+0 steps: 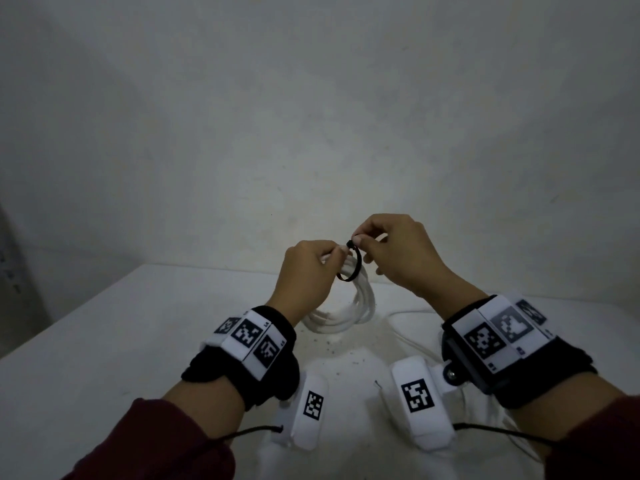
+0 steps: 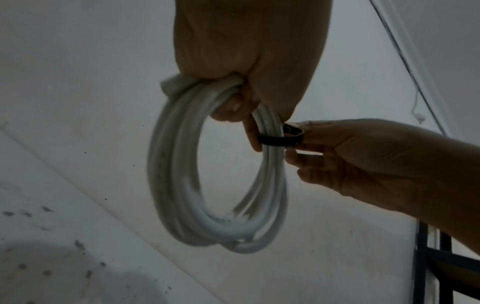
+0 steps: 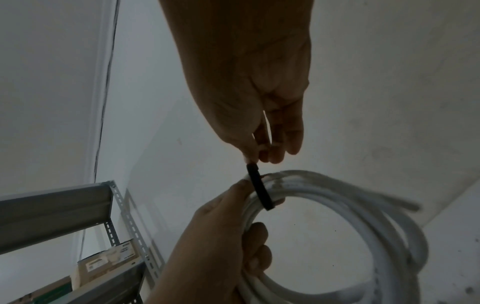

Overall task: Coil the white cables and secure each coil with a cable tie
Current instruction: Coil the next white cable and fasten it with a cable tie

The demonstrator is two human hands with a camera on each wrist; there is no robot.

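Note:
A white cable coil hangs above the table. My left hand grips its top, fingers curled round the strands. A black cable tie loops around the coil near that grip. My right hand pinches the tie's upper end between thumb and fingertip, its other fingers loosely bent.
A loose white cable lies on the white table under my right wrist. The wall stands close behind. A metal shelf rack with boxes shows in the right wrist view.

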